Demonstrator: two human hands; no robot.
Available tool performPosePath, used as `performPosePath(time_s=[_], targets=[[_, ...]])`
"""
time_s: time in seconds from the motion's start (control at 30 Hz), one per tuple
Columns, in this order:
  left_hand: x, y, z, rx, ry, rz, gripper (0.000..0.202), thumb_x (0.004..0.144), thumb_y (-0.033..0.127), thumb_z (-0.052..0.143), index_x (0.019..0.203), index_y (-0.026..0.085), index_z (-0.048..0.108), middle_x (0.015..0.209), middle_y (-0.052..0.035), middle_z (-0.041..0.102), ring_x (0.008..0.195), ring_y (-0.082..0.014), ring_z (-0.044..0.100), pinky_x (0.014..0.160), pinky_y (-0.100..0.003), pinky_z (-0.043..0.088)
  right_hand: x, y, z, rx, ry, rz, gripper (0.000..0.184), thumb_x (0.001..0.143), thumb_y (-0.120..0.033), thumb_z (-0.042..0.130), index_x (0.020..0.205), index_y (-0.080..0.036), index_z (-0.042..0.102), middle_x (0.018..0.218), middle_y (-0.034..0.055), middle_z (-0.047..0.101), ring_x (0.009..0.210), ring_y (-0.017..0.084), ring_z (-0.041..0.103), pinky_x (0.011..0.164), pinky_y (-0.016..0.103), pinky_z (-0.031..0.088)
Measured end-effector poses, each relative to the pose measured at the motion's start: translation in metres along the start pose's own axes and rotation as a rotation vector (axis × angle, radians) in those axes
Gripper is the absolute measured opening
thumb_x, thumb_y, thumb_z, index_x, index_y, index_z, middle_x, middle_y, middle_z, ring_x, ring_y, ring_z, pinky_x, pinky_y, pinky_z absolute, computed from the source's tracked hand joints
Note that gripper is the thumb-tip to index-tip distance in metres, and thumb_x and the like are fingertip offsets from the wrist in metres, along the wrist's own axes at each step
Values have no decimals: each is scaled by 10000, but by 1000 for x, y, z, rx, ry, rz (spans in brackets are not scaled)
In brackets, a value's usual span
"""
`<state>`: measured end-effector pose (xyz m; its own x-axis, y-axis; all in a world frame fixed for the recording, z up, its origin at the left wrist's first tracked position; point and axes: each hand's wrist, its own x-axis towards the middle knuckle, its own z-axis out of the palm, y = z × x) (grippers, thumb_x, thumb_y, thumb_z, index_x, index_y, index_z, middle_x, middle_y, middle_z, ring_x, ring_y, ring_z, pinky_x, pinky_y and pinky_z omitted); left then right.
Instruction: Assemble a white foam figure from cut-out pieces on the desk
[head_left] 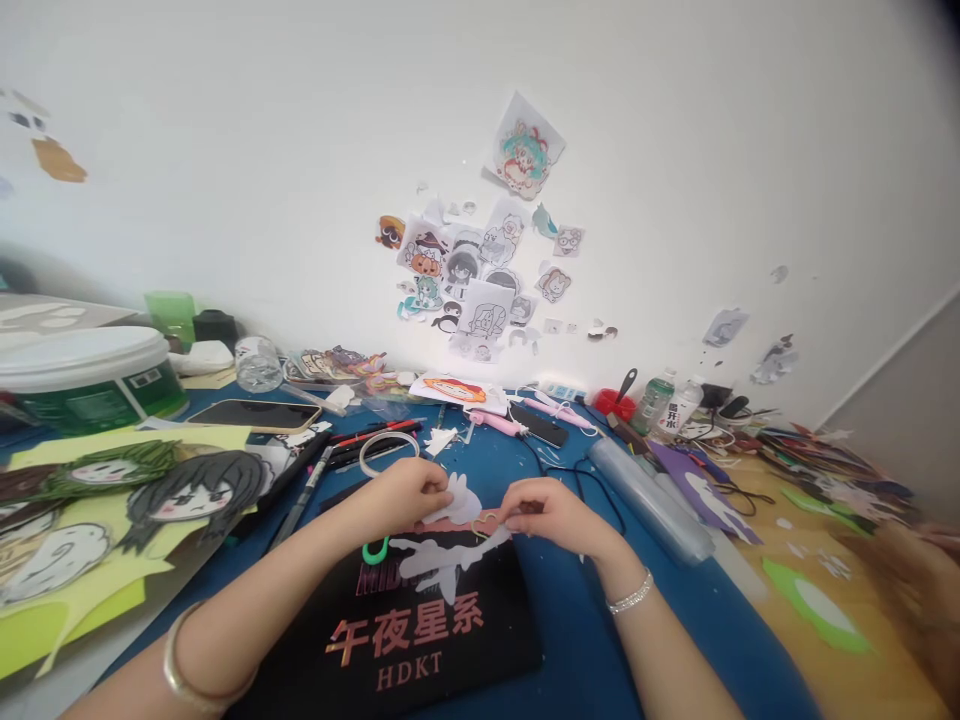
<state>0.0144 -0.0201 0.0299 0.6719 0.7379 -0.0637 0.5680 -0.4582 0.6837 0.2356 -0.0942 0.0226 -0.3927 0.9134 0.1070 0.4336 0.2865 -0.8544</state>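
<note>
My left hand (pixel 411 492) is closed, its fingertips pinching the edge of a white paper cutout (pixel 460 497) with two ear-like points. A little to the right, my right hand (pixel 547 512) has thumb and finger pressed together at the end of a white paper scrap (pixel 491 549); whether it grips that scrap is hard to tell. Loose white paper pieces (pixel 439 568) lie below both hands on a black board (pixel 480 660) with reddish lettering. Gold-coloured scissor handles (pixel 485 522) show between the hands. A green ring-shaped handle (pixel 375 550) lies near my left wrist.
Drawn cutouts on yellow paper (pixel 112 590) lie left, near a white-lidded tub (pixel 82 360) and a phone (pixel 251 414). A tape roll (pixel 388 452), pens and pink corded tools (pixel 499 424) sit behind. Rightward are a clear plastic roll (pixel 652 500), bottles (pixel 660 398) and another person's blurred arm (pixel 911 570).
</note>
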Motion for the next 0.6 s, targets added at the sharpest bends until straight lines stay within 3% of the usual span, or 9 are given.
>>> performPosePath(time_s=[0.2, 0.37, 0.6], targets=[[1, 1, 14, -208, -175, -10, 266, 683, 419, 459, 561, 199, 374, 480, 61, 401, 417, -136, 531, 366, -209, 372, 7, 3, 12, 170, 166, 14, 196, 725, -273, 625, 886, -170, 583, 725, 5, 591, 633, 121, 565, 601, 235, 430], [2, 2, 21, -214, -206, 7, 209, 680, 372, 447, 573, 195, 415, 473, 51, 455, 389, -118, 507, 353, -201, 374, 16, 6, 25, 280, 286, 34, 175, 685, -283, 649, 794, -160, 586, 689, 4, 601, 613, 125, 569, 568, 230, 439], [0, 3, 22, -203, -194, 15, 263, 689, 409, 441, 542, 200, 378, 451, 43, 451, 414, -151, 539, 355, -217, 377, 18, -3, 33, 376, 316, 135, 239, 717, -349, 593, 820, -140, 646, 607, -2, 569, 470, 81, 476, 448, 197, 384]])
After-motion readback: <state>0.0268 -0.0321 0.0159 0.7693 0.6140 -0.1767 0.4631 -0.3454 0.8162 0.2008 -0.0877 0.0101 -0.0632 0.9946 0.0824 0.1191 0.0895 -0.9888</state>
